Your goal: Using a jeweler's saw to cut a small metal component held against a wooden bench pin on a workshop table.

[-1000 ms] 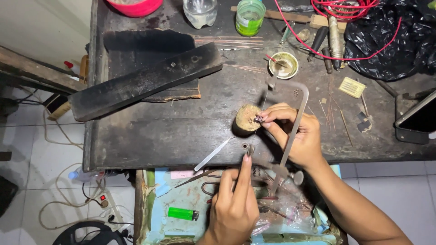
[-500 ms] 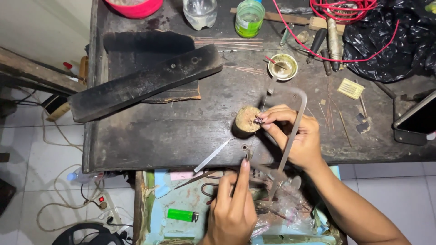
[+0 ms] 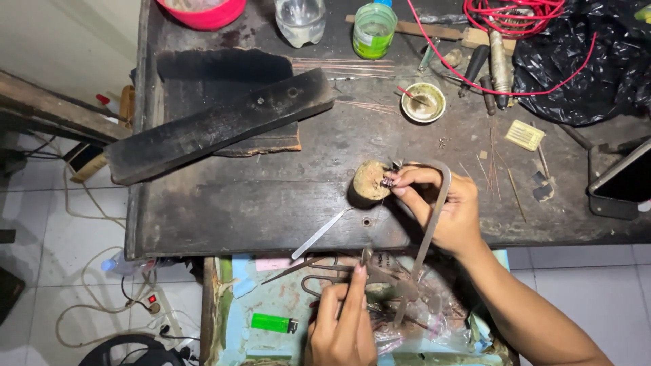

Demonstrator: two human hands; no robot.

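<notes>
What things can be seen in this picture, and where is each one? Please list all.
workbench: 1, dark, centre
long block: 1, black, upper left of bench
bowl: 1, pink, top edge
clear bottle: 1, top
green bottle: 1, top
small dish: 1, pale, upper middle
wire: 1, red, top right
plastic bag: 1, black, top right
round stump: 1, tan, bench centre
saw frame: 1, grey metal, at right hand
lighter: 1, green, lower tray
left hand: bottom, pinching a small tool
right hand: holding a small piece at the stump
</notes>
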